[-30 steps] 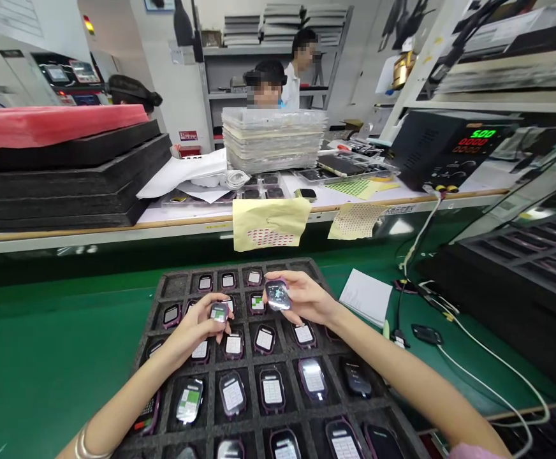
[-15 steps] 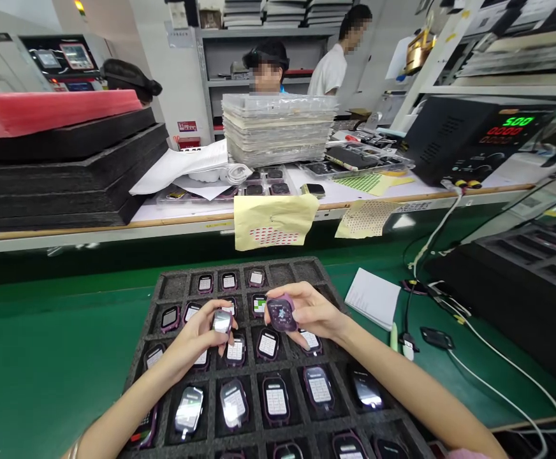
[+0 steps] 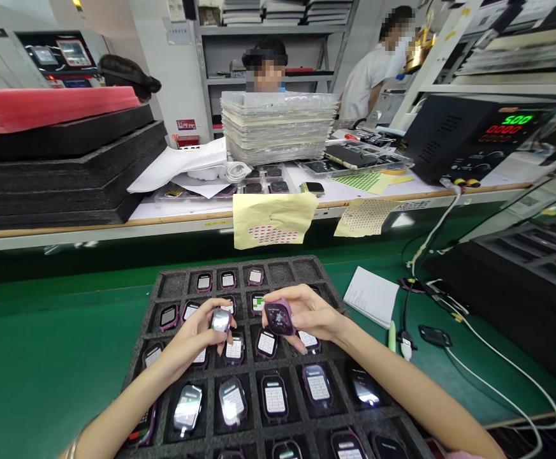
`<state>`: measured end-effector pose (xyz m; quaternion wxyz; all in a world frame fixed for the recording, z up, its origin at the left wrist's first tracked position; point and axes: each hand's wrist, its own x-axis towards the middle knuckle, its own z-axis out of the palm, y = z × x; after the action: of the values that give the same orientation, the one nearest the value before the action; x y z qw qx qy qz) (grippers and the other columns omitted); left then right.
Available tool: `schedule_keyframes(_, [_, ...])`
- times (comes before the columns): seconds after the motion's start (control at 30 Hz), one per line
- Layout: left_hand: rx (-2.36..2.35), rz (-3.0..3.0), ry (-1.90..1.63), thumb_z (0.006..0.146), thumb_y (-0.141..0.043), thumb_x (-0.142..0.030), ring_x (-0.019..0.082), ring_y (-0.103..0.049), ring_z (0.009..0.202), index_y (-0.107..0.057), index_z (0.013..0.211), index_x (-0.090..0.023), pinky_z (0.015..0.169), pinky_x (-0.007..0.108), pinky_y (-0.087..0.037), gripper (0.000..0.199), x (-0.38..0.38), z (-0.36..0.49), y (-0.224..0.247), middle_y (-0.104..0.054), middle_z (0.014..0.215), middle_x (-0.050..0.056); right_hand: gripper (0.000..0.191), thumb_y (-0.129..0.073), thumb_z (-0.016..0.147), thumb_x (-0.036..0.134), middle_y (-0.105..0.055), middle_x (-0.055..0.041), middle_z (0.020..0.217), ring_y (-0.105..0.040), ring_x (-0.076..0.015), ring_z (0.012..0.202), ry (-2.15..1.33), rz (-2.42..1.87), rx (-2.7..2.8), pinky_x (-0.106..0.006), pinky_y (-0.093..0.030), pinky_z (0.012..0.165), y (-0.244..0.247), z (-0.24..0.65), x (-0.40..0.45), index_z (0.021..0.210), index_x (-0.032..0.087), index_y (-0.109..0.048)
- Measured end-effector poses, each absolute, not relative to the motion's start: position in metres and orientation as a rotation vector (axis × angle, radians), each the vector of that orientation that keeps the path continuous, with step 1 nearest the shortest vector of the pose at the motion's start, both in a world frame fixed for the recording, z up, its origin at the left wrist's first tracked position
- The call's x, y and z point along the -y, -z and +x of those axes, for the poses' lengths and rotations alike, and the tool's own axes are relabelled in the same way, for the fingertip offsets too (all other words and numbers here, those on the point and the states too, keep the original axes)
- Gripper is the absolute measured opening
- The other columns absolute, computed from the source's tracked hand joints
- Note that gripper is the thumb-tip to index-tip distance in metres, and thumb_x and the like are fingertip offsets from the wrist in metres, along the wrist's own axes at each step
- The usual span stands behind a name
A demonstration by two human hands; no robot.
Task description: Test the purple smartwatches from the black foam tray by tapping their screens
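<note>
Pinched in my left hand (image 3: pixel 203 328) is a small smartwatch (image 3: pixel 220 320) with a bright, pale screen. My right hand (image 3: pixel 309 313) grips a purple-cased smartwatch (image 3: pixel 278 318) by its edges; a dark watch face with a small figure shows on it. Both hands are over a grey foam tray (image 3: pixel 170 285) divided into square pockets. Several purple-framed watches lie in the pockets, most with lit white screens, such as the watch (image 3: pixel 274 396) near the front. My fingers partly cover some watches in the middle rows.
A white paper pad (image 3: pixel 372 296) and a cabled black charger (image 3: pixel 434 335) lie right of the tray. Black foam trays (image 3: pixel 58 172) are stacked at left, clear plastic trays (image 3: pixel 278 127) on the shelf. A power supply (image 3: pixel 479 140) stands at right. Two people are beyond the shelf.
The watch in my right hand has tilted slightly and its screen picture looks dimmer. My left hand is nearly still. A person in white at the back has moved to the right.
</note>
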<state>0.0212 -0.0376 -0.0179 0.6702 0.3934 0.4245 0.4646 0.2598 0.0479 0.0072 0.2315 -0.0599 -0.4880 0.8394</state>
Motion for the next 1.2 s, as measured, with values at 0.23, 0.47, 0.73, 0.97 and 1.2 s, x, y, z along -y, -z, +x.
schedule_keyframes(0.23, [-0.953,0.891,-1.052,0.069,-0.070,-0.018,0.016,-0.060,0.069,-0.055,0.112,-0.021,0.053,0.024,-0.045,0.046,0.0375,0.0210,0.0188,-0.062,0.090,0.005,0.043,-0.080,0.073,0.024,-0.072,-0.0143,0.095,-0.063,-0.0127,0.043,-2.322,-0.237,1.328,-0.021,-0.051,0.037,-0.0066,0.2606,-0.0473,0.113,0.016,-0.068])
schedule_keyframes(0.47, [-0.955,0.889,-1.045,0.070,-0.070,-0.018,0.016,-0.061,0.069,-0.055,0.112,-0.021,0.054,0.024,-0.045,0.045,0.0377,0.0209,0.0184,-0.062,0.090,0.005,0.044,-0.080,0.073,0.026,-0.072,-0.0143,0.095,-0.064,-0.0138,0.044,-2.337,-0.240,1.340,-0.022,-0.051,0.037,-0.0063,0.2622,-0.0464,0.114,0.016,-0.068])
schedule_keyframes(0.73, [-0.954,0.891,-1.054,0.069,-0.071,-0.019,0.016,-0.060,0.069,-0.056,0.113,-0.020,0.053,0.024,-0.044,0.046,0.0380,0.0212,0.0185,-0.062,0.090,0.005,0.049,-0.081,0.072,0.027,-0.071,-0.0157,0.095,-0.063,-0.0129,0.045,-2.322,-0.203,1.344,-0.021,-0.050,0.038,-0.0077,0.2625,-0.0458,0.116,0.014,-0.066])
schedule_keyframes(0.97, [-0.954,0.889,-1.054,0.069,-0.072,-0.019,0.017,-0.060,0.069,-0.056,0.112,-0.020,0.053,0.024,-0.045,0.046,0.0379,0.0213,0.0183,-0.062,0.090,0.006,0.046,-0.081,0.072,0.024,-0.071,-0.0140,0.093,-0.063,-0.0133,0.044,-2.325,-0.267,1.344,-0.021,-0.050,0.037,-0.0063,0.2637,-0.0461,0.114,0.015,-0.067])
schedule_keyframes(1.2, [-0.951,0.901,-1.043,0.069,-0.071,-0.019,0.016,-0.060,0.070,-0.055,0.112,-0.021,0.053,0.023,-0.044,0.046,0.0378,0.0212,0.0185,-0.062,0.090,0.005,0.050,-0.081,0.072,0.028,-0.071,-0.0145,0.095,-0.062,-0.0123,0.045,-2.331,-0.226,1.367,-0.021,-0.050,0.039,-0.0063,0.2642,-0.0461,0.117,0.014,-0.065])
